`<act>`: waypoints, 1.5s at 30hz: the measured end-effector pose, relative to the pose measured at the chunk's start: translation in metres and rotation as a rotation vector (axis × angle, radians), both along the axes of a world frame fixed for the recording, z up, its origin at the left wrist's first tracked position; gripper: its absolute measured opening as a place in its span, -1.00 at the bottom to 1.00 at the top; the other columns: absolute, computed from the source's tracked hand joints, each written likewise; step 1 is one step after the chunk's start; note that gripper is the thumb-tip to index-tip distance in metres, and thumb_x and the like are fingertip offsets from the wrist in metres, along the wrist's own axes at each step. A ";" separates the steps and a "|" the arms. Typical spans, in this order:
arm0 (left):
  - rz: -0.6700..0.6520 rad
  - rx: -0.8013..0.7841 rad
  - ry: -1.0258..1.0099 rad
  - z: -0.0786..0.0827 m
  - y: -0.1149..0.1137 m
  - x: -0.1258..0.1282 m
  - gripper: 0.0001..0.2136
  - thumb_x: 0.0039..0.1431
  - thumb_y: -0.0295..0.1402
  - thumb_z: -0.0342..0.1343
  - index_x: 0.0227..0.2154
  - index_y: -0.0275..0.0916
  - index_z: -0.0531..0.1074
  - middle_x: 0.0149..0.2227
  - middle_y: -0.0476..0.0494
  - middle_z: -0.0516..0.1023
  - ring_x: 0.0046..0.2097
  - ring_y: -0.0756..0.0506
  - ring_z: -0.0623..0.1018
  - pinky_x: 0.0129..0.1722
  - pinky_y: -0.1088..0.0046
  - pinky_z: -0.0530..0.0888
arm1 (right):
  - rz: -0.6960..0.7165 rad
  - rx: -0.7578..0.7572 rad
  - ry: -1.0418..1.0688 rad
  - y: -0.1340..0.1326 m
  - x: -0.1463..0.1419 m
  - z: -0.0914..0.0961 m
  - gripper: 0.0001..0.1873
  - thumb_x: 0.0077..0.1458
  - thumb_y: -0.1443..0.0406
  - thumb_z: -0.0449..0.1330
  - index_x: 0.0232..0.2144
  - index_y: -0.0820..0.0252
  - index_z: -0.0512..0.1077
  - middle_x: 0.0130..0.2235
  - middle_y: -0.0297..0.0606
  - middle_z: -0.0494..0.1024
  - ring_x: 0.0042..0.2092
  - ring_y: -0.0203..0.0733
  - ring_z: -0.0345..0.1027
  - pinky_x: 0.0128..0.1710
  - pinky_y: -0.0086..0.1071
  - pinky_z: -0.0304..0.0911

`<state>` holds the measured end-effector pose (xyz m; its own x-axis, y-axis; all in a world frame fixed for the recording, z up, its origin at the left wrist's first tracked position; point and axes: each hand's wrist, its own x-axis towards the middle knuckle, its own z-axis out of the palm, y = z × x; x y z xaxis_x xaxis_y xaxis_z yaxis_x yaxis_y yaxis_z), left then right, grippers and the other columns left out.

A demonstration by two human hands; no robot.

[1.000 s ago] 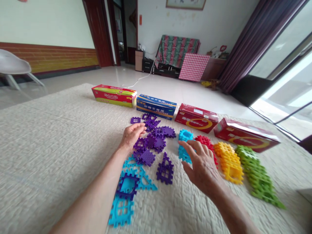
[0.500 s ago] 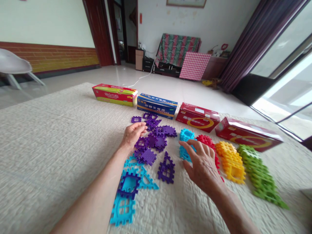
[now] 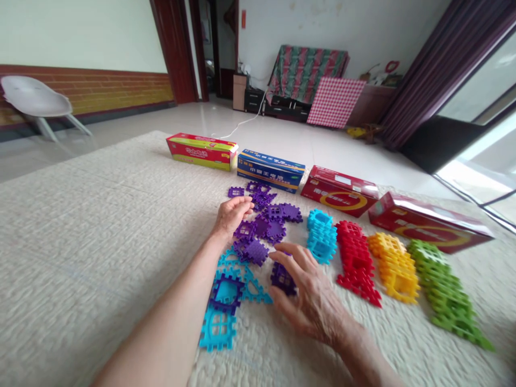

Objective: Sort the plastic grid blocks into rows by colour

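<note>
My left hand rests with curled fingers on the edge of a heap of purple plastic tiles; whether it grips one I cannot make out. My right hand is spread open, palm down, over a purple triangle tile. Several cyan tiles lie by my left forearm, one with a purple square on it. To the right stand sorted rows: a cyan stack, a red row, a yellow row and a green row.
All lies on a beige quilted mat. Behind the tiles sit several long boxes: red-yellow, blue, red and another red. A white chair stands far left, a glass door at right.
My right hand moved left, from the cyan stack to the purple triangle tile. The view shifted a little to the left. My left hand stayed on the purple heap.
</note>
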<state>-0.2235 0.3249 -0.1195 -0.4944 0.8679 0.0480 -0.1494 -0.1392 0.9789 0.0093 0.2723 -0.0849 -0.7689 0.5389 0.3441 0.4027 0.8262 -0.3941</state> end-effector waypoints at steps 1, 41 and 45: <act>0.000 -0.001 -0.003 0.000 0.000 0.000 -0.71 -0.12 -0.27 0.24 -0.30 -0.29 0.54 -0.38 -0.13 0.61 -0.41 0.01 0.52 -0.44 0.52 0.39 | -0.011 0.007 -0.006 -0.002 -0.001 -0.003 -0.50 0.03 0.31 0.17 0.06 0.10 0.27 0.12 -0.11 0.30 0.13 0.03 0.17 0.09 -0.04 0.19; -0.082 -0.020 0.081 0.001 -0.018 0.003 -0.73 -0.08 -0.25 0.19 -0.30 -0.27 0.54 -0.36 -0.12 0.62 -0.37 -0.03 0.55 -0.31 0.42 0.45 | -0.142 0.024 0.019 0.003 -0.006 -0.021 -0.57 0.01 0.34 0.14 -0.01 0.20 0.30 0.07 -0.05 0.36 0.09 0.07 0.21 0.06 -0.04 0.17; -0.083 -0.027 0.098 0.002 -0.018 0.003 -0.72 -0.05 -0.24 0.17 -0.28 -0.27 0.54 -0.34 -0.13 0.62 -0.37 -0.03 0.54 -0.33 0.44 0.44 | -0.136 0.034 0.040 0.003 -0.006 -0.022 -0.57 0.01 0.35 0.13 -0.02 0.20 0.31 0.06 -0.06 0.37 0.08 0.07 0.22 0.06 -0.03 0.17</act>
<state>-0.2208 0.3067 -0.1178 -0.4154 0.9071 0.0682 -0.0629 -0.1034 0.9927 0.0034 0.2754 -0.1070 -0.6746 0.6246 0.3933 0.4963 0.7783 -0.3847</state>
